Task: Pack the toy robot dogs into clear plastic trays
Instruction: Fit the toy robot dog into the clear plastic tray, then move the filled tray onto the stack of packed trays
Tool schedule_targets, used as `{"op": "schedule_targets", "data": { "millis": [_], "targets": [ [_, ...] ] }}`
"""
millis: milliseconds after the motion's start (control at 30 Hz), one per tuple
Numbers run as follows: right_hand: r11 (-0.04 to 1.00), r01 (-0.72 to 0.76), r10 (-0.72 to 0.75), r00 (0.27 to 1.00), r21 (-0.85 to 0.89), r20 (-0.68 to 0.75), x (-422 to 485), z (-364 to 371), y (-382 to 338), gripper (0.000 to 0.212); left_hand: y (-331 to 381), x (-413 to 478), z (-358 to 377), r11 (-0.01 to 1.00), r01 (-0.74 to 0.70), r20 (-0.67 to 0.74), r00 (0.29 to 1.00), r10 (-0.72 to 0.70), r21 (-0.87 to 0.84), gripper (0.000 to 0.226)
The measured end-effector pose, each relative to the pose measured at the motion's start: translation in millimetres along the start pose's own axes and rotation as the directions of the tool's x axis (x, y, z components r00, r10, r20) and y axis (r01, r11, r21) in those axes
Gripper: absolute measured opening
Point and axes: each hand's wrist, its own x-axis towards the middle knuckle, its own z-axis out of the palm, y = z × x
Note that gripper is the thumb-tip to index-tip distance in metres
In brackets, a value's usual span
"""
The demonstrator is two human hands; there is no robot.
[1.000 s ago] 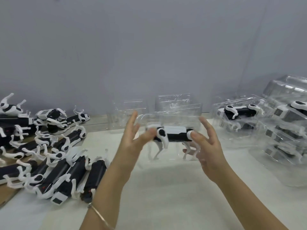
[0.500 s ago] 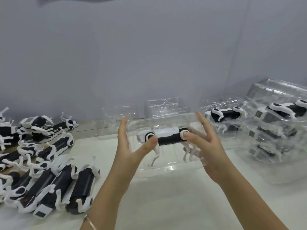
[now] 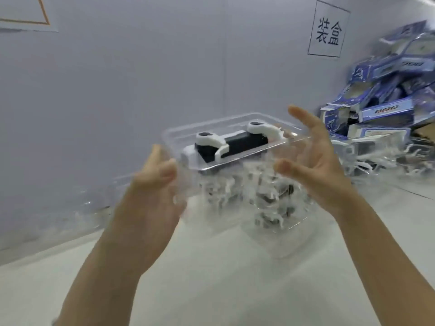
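A clear tray [image 3: 175, 137] hangs in the air in front of the grey wall, tilted so that its right end sits higher than its left. Inside it lies one black-and-white toy robot dog [image 3: 235, 144], stretched along the tray's length. The left hand [image 3: 153, 184] grips the tray's left end, thumb curled in at the near side and fingers reaching up behind it. The right hand [image 3: 315, 161] is at the tray's right end, fingers spread and nearly straight, thumb under the rim. Motion blur there makes it hard to tell, but the palm seems to press against the end wall rather than clasp it. Directly below the tray sits a blurred stack of packed trays [image 3: 270, 201] on the white table [image 3: 211, 274]. Right of the tray, blue boxes [image 3: 388, 109] are piled against the wall. Above and right of the tray hangs a paper sign [image 3: 328, 31].
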Motion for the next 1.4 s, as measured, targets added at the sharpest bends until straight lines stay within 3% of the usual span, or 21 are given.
{"op": "schedule_targets", "data": {
  "millis": [67,100,200,300,467,600,733,833,900,1000,1100,1167,1267,1400],
  "targets": [
    [0.997,-0.052,0.045,0.994,-0.065,-0.096,10.2,-26.4,2.1,0.087,-14.8,20.7,11.8,0.972,0.064,-0.050,0.997,-0.054,0.227,0.149],
    [0.990,-0.070,0.056,0.992,-0.125,-0.111,16.9,-40.9,4.3,0.087,-20.9,34.3,22.5,0.945,0.080,-0.081,0.995,-0.057,0.317,0.159],
    [0.949,-0.190,0.163,0.979,-0.253,-0.121,33.7,-84.6,23.2,0.078,-41.9,79.7,45.2,0.872,0.154,-0.132,0.986,-0.104,0.465,0.152],
    [0.921,-0.342,0.321,0.938,-0.189,-0.132,42.9,-106.4,51.8,0.074,-74.1,110.3,48.7,0.836,0.271,-0.161,0.962,-0.220,0.478,0.138],
    [0.905,-0.385,0.355,0.918,-0.179,-0.178,37.7,-105.7,90.2,0.071,-120.9,107.0,61.9,0.867,0.353,-0.171,0.935,-0.311,0.353,0.134],
    [0.868,-0.361,0.277,0.922,-0.341,-0.272,33.3,-108.3,95.6,0.094,-126.7,102.3,66.8,0.885,0.403,-0.242,0.906,-0.348,0.233,0.137],
    [0.902,-0.300,0.166,0.905,-0.311,-0.392,21.2,-99.7,98.7,0.103,-125.8,89.3,76.1,0.905,0.405,-0.354,0.834,-0.423,-0.129,0.128],
    [0.959,-0.222,0.109,0.861,-0.174,-0.496,4.3,-89.1,99.6,0.093,-131.2,79.2,82.0,0.751,0.471,-0.352,0.680,-0.643,-0.463,0.124],
    [0.989,-0.144,0.088,0.768,-0.037,-0.635,-14.2,-78.2,101.4,0.088,-136.0,73.7,85.4,0.597,0.535,-0.249,0.584,-0.772,-0.598,0.122],
    [0.978,-0.159,0.206,0.640,0.135,-0.740,-48.6,-65.2,117.4,0.085,-142.7,75.1,94.2,0.501,0.587,-0.178,0.520,-0.835,-0.636,0.122],
    [0.891,-0.343,0.451,0.605,0.297,-0.656,-73.8,-58.0,137.9,0.082,-147.2,87.9,105.9,0.481,0.590,-0.190,0.486,-0.853,-0.648,0.143],
    [0.842,-0.416,0.539,0.605,0.345,-0.586,-79.7,-55.9,149.2,0.079,-149.6,99.1,110.4,0.473,0.603,-0.197,0.467,-0.862,-0.642,0.147],
    [0.848,-0.405,0.529,0.620,0.342,-0.579,-82.5,-53.9,166.8,0.074,-156.7,112.2,114.1,0.489,0.634,-0.183,0.486,-0.855,-0.599,0.148],
    [0.875,-0.318,0.484,0.585,0.364,-0.651,-90.1,-58.7,182.3,0.061,-166.8,123.3,125.8,0.518,0.648,-0.137,0.544,-0.828,-0.559,0.150]
  ]
}}
